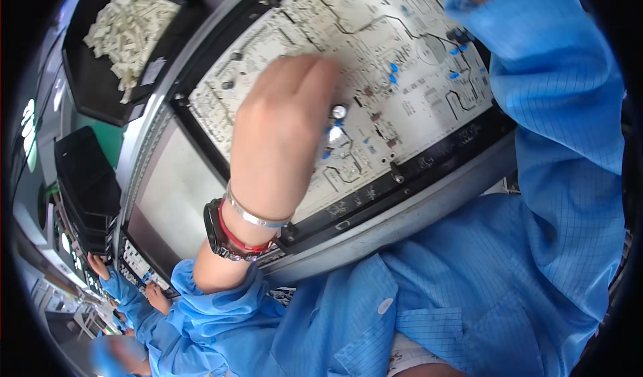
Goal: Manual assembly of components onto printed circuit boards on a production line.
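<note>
1. The board (418, 102) was off-white, crossed by black lines.
2. Some components (393, 78) were bright blue.
3. The frame (435, 163) was black; the rail (375, 235), grey.
4. The coat (462, 243) was blue with a fine dark grid.
5. The watch (213, 230) was black, the cord (242, 240) red, the bracelet (260, 220) silver.
6. The bin (84, 79) was black, its parts (127, 32) cream.

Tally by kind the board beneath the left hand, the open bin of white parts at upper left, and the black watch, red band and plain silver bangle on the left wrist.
Circuit board: 1
Bin of white parts: 1
Black watch: 1
Red band: 1
Silver bangle: 1
Total: 5
</note>
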A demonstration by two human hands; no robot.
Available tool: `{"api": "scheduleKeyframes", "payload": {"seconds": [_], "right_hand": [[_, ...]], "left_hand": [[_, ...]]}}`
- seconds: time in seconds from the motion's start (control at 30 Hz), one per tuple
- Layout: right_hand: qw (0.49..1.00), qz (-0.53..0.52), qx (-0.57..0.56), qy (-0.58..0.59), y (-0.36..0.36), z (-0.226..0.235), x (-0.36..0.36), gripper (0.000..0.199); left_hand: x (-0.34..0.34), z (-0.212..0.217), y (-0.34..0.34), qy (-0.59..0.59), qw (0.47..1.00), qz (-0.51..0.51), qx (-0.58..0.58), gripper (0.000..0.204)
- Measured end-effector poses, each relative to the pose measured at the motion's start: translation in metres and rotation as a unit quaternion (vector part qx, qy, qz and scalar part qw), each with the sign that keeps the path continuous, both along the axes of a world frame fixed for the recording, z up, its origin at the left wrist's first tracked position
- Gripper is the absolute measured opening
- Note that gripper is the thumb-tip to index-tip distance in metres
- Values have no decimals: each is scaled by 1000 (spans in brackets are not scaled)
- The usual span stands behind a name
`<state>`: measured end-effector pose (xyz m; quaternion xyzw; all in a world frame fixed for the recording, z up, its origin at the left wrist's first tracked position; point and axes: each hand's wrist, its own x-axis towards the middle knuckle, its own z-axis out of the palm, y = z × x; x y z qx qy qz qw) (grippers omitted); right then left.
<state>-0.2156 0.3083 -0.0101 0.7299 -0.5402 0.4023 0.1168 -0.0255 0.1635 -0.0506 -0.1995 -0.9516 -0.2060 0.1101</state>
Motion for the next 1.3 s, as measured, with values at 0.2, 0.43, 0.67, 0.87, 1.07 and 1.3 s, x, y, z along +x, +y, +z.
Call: {"api": "scheduleKeyframes", "payload": {"seconds": [0.2,0.43,0.67,0.87,1.07,1.3], "right_hand": [[894,-363,227,133,-102,-5,-33,14],[897,-392,119,165,-73,3,-46,11],[937,-337,93,2,-17,33,-12,15],[974,-160,149,-54,47,17,40,11],[935,-93,301,-160,94,-37,83,14],[924,-105,335,-150,106,-47,85,12]], "left_hand": [[-9,22,-42,-11,997,52,60,21],[-77,32,-136,3,976,202,-86,19],[-97,36,-125,-61,972,189,-129,18],[-64,56,-137,-104,984,134,-58,29],[-64,56,-147,-154,980,124,-25,28],[-62,72,-146,-192,964,169,-70,31]]}}
